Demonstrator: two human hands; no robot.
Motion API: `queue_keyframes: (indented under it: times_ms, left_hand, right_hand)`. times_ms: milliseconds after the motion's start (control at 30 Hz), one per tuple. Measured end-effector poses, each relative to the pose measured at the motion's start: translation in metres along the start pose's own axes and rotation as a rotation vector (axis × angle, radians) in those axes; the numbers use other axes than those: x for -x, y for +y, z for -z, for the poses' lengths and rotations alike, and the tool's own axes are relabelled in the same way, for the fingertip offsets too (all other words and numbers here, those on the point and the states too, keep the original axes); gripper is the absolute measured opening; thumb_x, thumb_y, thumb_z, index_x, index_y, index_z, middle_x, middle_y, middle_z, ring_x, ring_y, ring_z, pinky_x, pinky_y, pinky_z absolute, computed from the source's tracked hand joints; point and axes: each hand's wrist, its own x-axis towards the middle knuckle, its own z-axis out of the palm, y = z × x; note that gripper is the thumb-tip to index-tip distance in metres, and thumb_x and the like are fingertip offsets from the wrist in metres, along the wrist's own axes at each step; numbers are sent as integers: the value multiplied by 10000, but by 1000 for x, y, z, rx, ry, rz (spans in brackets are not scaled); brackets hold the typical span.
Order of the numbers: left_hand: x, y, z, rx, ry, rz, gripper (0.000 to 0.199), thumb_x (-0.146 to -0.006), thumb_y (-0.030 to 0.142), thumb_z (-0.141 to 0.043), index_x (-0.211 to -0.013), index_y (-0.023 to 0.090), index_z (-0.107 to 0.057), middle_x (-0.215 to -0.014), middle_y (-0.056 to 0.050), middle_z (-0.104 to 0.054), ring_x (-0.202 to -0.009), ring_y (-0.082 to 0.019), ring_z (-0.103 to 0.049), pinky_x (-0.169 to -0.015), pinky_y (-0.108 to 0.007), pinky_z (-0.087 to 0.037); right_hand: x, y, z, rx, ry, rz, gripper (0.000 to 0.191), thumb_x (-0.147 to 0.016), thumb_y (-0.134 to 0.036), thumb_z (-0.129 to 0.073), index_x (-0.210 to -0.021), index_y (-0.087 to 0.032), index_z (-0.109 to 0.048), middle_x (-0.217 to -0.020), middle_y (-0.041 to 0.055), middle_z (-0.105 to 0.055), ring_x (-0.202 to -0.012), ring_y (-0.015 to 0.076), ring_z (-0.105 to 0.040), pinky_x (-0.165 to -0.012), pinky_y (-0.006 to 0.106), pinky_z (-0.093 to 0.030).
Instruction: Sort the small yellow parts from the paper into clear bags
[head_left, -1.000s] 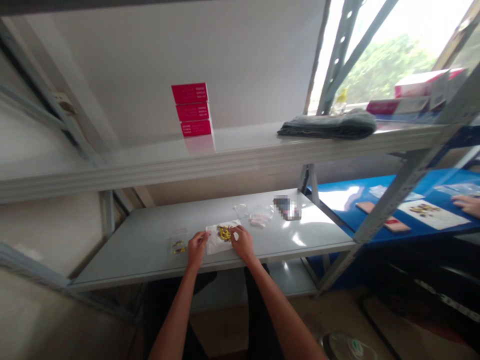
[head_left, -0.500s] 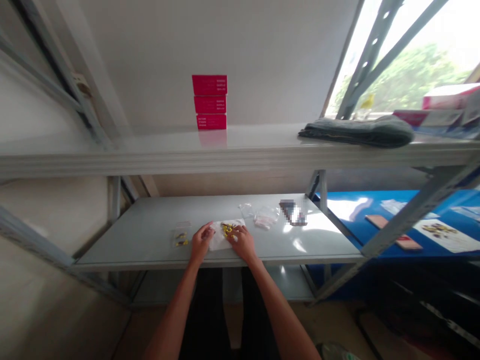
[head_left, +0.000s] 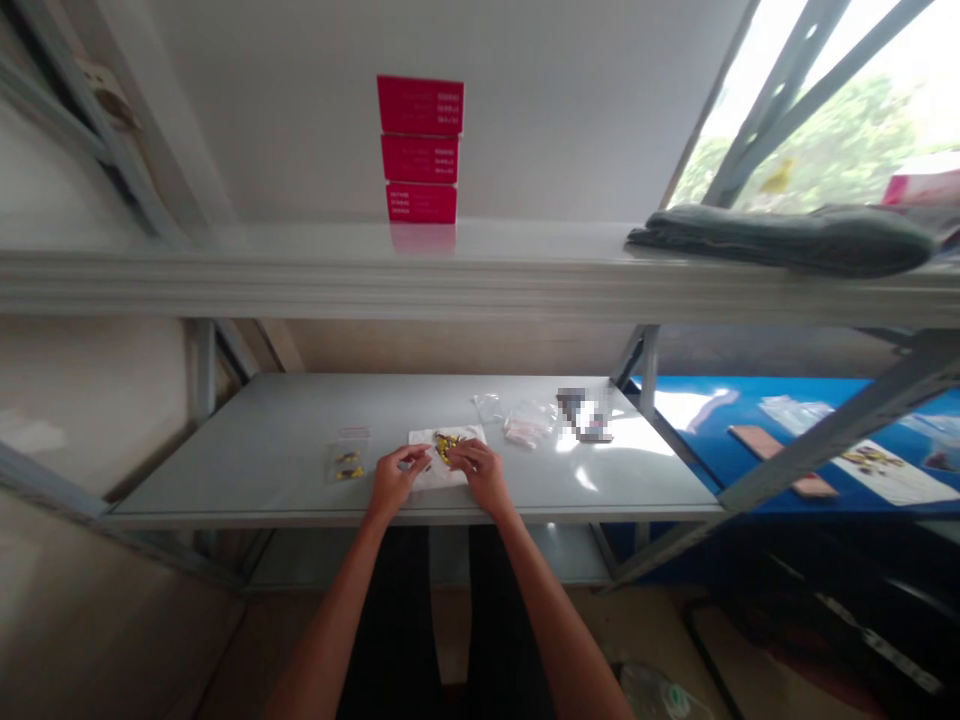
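Observation:
A white sheet (head_left: 442, 482) lies on the grey lower shelf, with a small heap of yellow and dark pieces (head_left: 447, 443) on it. My left hand (head_left: 394, 480) is at the sheet's left side, thumb and forefinger drawn together; whatever sits at the fingertips is too small to make out. At the right edge of the heap, my right hand (head_left: 484, 474) has its fingers bent and pressed together, and the tips are partly hidden. Left of my left hand lies a clear zip bag (head_left: 346, 462) holding a few yellow and dark pieces.
More clear bags (head_left: 525, 425) lie beyond my right hand, beside a pixelated item (head_left: 586, 414). Above runs an upper shelf (head_left: 315, 280) with red boxes (head_left: 420, 158) and folded grey cloth (head_left: 780, 240). A blue table (head_left: 697, 430) stands right, behind a metal post (head_left: 817, 425).
The view has tilted down and drawn closer to the shelves. My right hand has shifted slightly away from the middle of the heap; my left hand's fingertips have moved nearer the heap.

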Motion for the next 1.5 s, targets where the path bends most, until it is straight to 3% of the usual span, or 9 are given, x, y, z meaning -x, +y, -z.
queue_keyframes:
  times_ms: [267, 433, 567, 700, 900, 1100, 1233, 1367, 1500]
  left_hand:
    - [1, 3, -2, -7, -20, -20, 346, -818, 481, -690, -996, 196, -770, -980, -75, -773, -867, -232, -681, -846, -344, -519]
    - [2, 4, -2, 26, -38, -27, 327, -818, 477, -695, -970, 193, -753, -947, -68, -765, -857, -225, -686, -828, -329, -525]
    - [1, 1, 0, 111, 18, 5, 336, -821, 477, -695, -980, 181, -713, -951, -71, -747, -876, -223, -693, -831, -324, -529]
    - [1, 1, -1, 197, 28, 38, 368, -833, 470, -688, -1051, 175, -670, -937, -63, -730, -843, -204, -692, -808, -310, -532]
    - [0, -1, -3, 178, -79, 46, 427, -752, 462, -764, -1051, 169, -676, -876, -49, -731, -824, -211, -686, -779, -304, -530]
    - [1, -1, 1, 79, -40, 49, 369, -786, 525, -702, -856, 164, -724, -813, -56, -738, -773, -209, -668, -740, -300, -526]
    - [2, 7, 1, 125, -59, 57, 437, -774, 525, -714, -1009, 157, -723, -877, -67, -751, -792, -207, -682, -722, -282, -530]
    - [2, 6, 2, 57, -32, 11, 350, -790, 507, -705, -880, 171, -743, -871, -57, -754, -791, -204, -674, -753, -287, -520]
    - [3, -1, 3, 17, 6, 33, 370, -840, 528, -646, -849, 173, -749, -822, -48, -753, -790, -215, -677, -750, -292, -513]
  right_hand:
    - [2, -4, -2, -11, -15, -123, 124, -839, -306, -734, -901, -208, -779, -852, 50, -766, -714, 184, -668, -680, 296, -538]
    - [1, -6, -3, 34, -45, -3, 147, -880, -331, -715, -816, -213, -776, -868, 63, -736, -768, 187, -651, -689, 293, -519]
    - [1, -9, -4, 77, -131, 83, 179, -934, -328, -650, -1030, -247, -777, -1044, 85, -698, -900, 200, -645, -776, 317, -528]
    - [3, -10, -4, 154, -214, 61, 265, -951, -267, -613, -1187, -257, -733, -930, 65, -697, -728, 164, -603, -756, 312, -517]
    - [3, -15, 0, 133, -201, 39, 318, -962, -191, -527, -1200, -266, -724, -1026, 72, -711, -779, 171, -618, -759, 307, -504]
    - [3, -22, 3, 137, -217, 13, 394, -934, -196, -497, -1286, -255, -664, -1021, 58, -709, -754, 160, -596, -772, 287, -498]
    - [4, -20, 3, 117, -175, -8, 327, -896, -196, -513, -1164, -219, -700, -887, 33, -698, -659, 144, -535, -695, 270, -482]
    - [5, -18, 3, 118, -215, 28, 264, -904, -196, -513, -1035, -230, -740, -898, 35, -701, -705, 156, -559, -720, 280, -473]
    - [5, -13, 3, 132, -147, 35, 314, -920, -211, -531, -1191, -237, -686, -1018, 49, -708, -784, 170, -578, -774, 294, -472]
